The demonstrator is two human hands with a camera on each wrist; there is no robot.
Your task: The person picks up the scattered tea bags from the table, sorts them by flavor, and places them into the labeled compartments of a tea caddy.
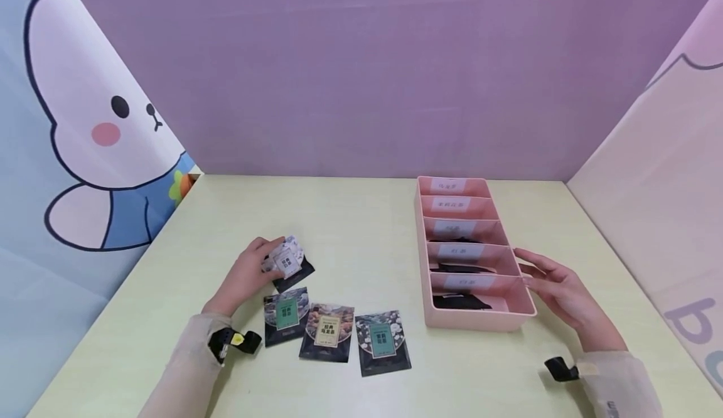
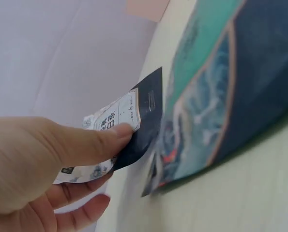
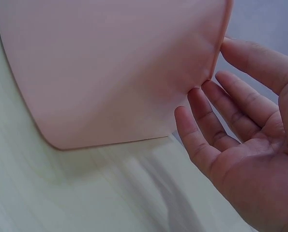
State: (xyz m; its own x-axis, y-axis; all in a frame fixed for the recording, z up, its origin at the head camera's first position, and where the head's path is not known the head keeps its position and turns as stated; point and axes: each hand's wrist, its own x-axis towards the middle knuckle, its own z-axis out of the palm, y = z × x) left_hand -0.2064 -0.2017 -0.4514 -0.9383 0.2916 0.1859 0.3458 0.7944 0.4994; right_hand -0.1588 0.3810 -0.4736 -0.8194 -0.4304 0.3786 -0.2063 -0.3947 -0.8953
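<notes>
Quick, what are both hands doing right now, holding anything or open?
Left hand: holding the white-and-black packet, pinched by thumb and fingers.
Right hand: open, fingertips touching the pink box.

Gap beyond sachets point(image 1: 326, 333), box point(image 1: 480, 321) — right-side barrier

1. The far-left sachet point(image 1: 288, 262) read 经典白茶.
2. In the near row, the left sachet point(image 1: 286, 314) read 经典绿茶, the middle sachet point(image 1: 327, 334) 经典乌龙茶, the right sachet point(image 1: 384, 342) 茉莉花茶.
3. Far to near, labels point(image 1: 457, 251) in the pink box point(image 1: 474, 322) read 乌龙茶, 茉莉花茶, a blurred one ending in 茶, 红茶 and 白茶.
4. The right wall point(image 1: 655, 179) bore a purple letter point(image 1: 680, 312), like a b.
5. Lettering on the right sleeve point(image 1: 618, 380) was too small for me.
</notes>
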